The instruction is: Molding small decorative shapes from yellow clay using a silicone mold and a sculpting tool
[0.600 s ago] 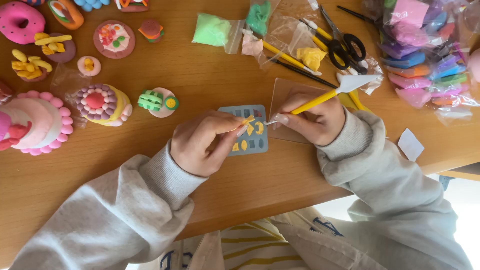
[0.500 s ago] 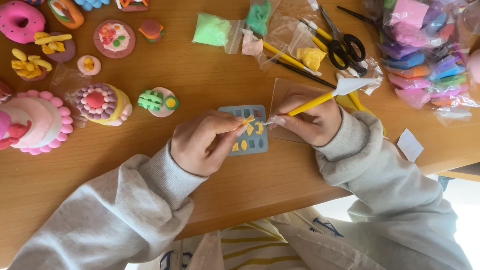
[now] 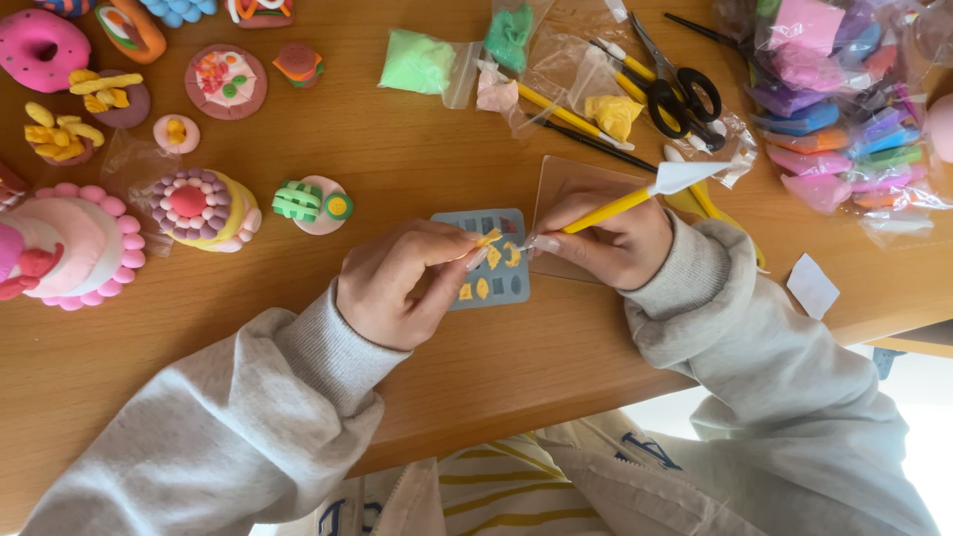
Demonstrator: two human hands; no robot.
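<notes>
A yellow tool [image 3: 635, 199] is gripped by the right hand [image 3: 606, 238]; a yellow clay bit [image 3: 488, 238] is pinched by the left hand [image 3: 402, 283] over the blue mold [image 3: 496, 283].

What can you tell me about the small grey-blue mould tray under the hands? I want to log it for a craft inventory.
The small grey-blue mould tray is a flat rectangle, seemingly soft plastic or silicone, lying on the wooden table. Its rows of small shaped cavities are partly filled with yellow clay. The left hand covers its left edge; the yellow-handled tool in the right hand points at its top.
</notes>
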